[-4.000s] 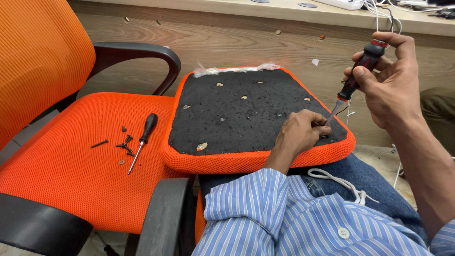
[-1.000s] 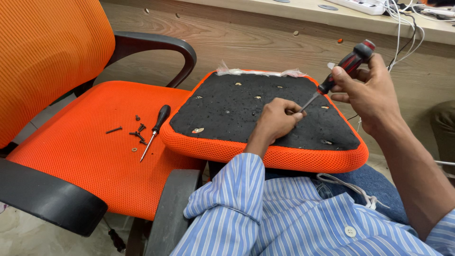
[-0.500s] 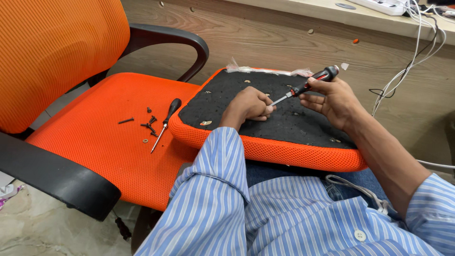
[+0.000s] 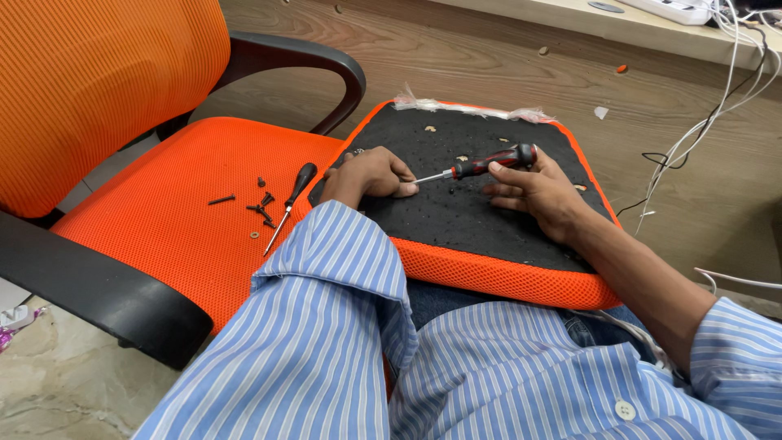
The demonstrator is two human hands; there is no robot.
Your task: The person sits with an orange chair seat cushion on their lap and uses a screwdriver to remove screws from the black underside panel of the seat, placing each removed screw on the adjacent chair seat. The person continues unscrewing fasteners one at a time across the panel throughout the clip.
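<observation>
1. On the person's lap lies a seat pad, upside down: a flat rounded square with a rough black felt underside and an orange mesh rim.
2. The right hand rests on the felt with fingers loosely open; a screwdriver with a ribbed red-and-black handle lies across its fingers, thin steel shaft pointing left.
3. The left hand is curled closed, its fingertips pressed on the felt right at the shaft tip.
4. Beside the pad, a chair of woven orange mesh with smooth black plastic armrests carries a second screwdriver with a black handle and small dark screws.
</observation>
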